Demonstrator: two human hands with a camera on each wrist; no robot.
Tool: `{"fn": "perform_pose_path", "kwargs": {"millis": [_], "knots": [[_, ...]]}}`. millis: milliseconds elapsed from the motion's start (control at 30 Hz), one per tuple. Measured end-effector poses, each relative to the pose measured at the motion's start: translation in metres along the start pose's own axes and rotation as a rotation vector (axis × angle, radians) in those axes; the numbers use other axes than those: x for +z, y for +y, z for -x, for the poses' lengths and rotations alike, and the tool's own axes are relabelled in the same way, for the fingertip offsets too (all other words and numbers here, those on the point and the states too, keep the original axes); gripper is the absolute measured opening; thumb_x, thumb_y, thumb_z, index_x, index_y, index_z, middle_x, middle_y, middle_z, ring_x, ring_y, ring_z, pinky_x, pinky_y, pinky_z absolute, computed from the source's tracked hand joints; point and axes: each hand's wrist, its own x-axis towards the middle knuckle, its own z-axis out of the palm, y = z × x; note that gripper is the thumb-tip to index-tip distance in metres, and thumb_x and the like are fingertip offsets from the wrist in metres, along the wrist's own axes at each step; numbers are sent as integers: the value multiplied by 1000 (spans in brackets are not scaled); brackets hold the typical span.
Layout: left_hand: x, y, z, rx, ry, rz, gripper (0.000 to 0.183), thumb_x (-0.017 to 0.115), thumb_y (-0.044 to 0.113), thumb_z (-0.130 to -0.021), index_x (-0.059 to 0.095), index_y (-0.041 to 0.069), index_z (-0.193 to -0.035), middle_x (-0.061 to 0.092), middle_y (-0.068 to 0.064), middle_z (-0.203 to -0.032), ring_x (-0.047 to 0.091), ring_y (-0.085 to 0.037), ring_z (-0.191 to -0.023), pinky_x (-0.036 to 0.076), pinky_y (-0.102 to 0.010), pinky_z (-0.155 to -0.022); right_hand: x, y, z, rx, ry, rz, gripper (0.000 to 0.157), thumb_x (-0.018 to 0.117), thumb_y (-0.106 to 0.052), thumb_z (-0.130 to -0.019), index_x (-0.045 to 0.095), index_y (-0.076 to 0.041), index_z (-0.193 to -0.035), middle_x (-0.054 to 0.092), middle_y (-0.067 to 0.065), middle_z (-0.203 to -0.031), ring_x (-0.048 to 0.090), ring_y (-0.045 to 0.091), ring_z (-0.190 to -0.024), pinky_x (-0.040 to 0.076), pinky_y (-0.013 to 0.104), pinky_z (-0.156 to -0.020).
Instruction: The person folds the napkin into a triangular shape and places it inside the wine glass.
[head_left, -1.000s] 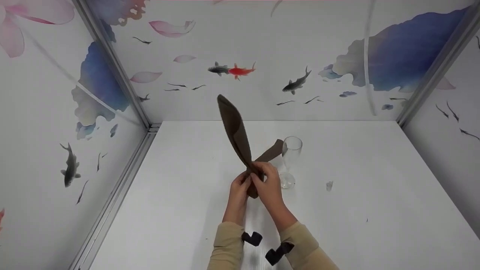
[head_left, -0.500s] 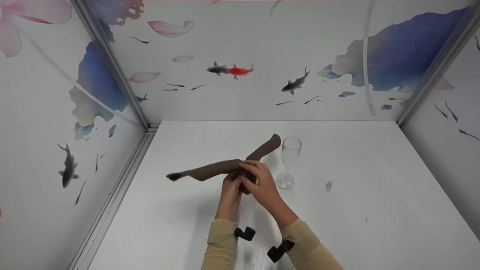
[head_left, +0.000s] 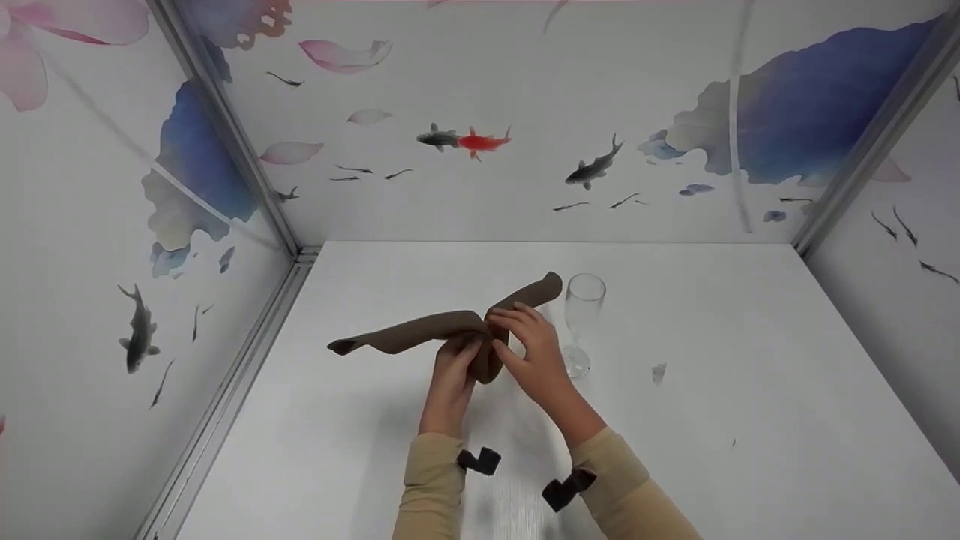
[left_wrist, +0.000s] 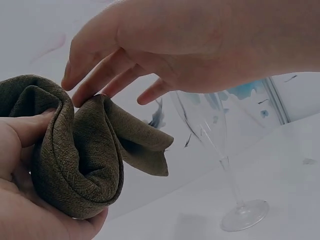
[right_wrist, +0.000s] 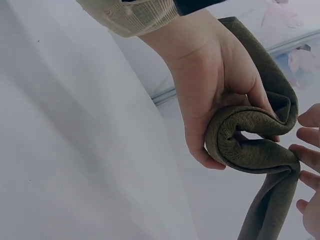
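A long, folded, dark olive-brown cloth napkin [head_left: 424, 330] is bent into a loop in the middle, with one end out to the left and the other to the back right. My left hand [head_left: 452, 367] holds this loop from below, its thumb pressed inside the fold in the left wrist view. My right hand [head_left: 536, 352] reaches over from the right. Its fairly straight fingers [right_wrist: 307, 155] touch the bend of the napkin near the top. Just beyond the right hand, a clear champagne flute [head_left: 585, 300] stands upright, apart from the cloth.
A small clear crumpled scrap [head_left: 658, 373] lies on the white table [head_left: 750, 337] right of the flute. Walls printed with fish and petals [head_left: 480, 202] enclose the table at the back and both sides.
The napkin's long end has swung from pointing up to lying out leftward. My left hand has shifted left with the loop. The right hand's fingers have spread and loosened on the cloth.
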Motion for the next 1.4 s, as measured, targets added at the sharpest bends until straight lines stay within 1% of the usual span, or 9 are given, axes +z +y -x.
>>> {"fn": "perform_pose_path", "kwargs": {"millis": [233,467,600,733,833,1000,1100,1233,1400], "knots": [[-3,5,1,36,-36,-34,25,59,5,-97,61,-3,-120,61,-10,-117,56,-21,-109,42,-33,-98,-2,1,0,-2,7,33,29,69,-8,-89,69,-5,-118,62,10,-125,47,36,-126,32,60,-102],[-4,9,2,68,-32,-29,15,59,2,-95,67,4,-108,60,-6,-110,54,-20,-103,42,-33,-94,-5,2,1,51,23,50,32,69,-9,-90,66,-6,-122,58,10,-131,48,29,-123,36,54,-100],[-3,14,2,91,-48,2,13,58,2,-96,67,7,-104,59,-5,-107,52,-18,-99,42,-33,-93,-7,0,2,119,50,19,33,68,-6,-90,65,-6,-123,57,10,-131,48,29,-123,38,51,-100],[-4,19,3,120,-40,51,15,57,2,-97,68,8,-104,58,-5,-109,51,-17,-100,40,-32,-95,-8,0,3,200,87,-38,29,66,-6,-91,66,-6,-120,60,7,-123,51,27,-118,40,47,-98],[-3,23,3,139,-25,61,16,57,2,-97,68,8,-107,57,-5,-111,51,-18,-103,39,-33,-97,-6,1,4,246,64,-62,26,64,-9,-93,67,-7,-118,63,5,-116,53,24,-113,41,45,-98],[4,28,2,140,-35,67,17,58,2,-97,65,7,-111,57,-7,-114,52,-20,-105,40,-35,-97,-3,-2,2,306,-56,-118,26,63,-20,-96,68,-8,-118,64,3,-115,55,25,-113,42,45,-98],[11,30,1,137,-59,80,19,58,2,-97,63,7,-114,57,-8,-116,53,-20,-107,40,-37,-98,-2,-5,-1,316,-92,-155,30,64,-27,-96,67,-9,-119,64,3,-115,56,27,-111,44,46,-95],[20,32,-1,146,-72,92,21,58,3,-97,61,5,-117,58,-9,-118,53,-22,-110,40,-37,-99,-4,-11,-5,305,-67,-191,32,67,-29,-94,66,-10,-119,65,2,-111,59,23,-106,47,46,-90],[30,37,-2,145,-78,84,21,59,1,-96,59,3,-117,58,-9,-116,55,-22,-109,41,-37,-100,-9,-15,-9,292,-8,-207,36,73,-28,-90,65,-9,-119,64,1,-108,61,17,-97,52,39,-84]]}}
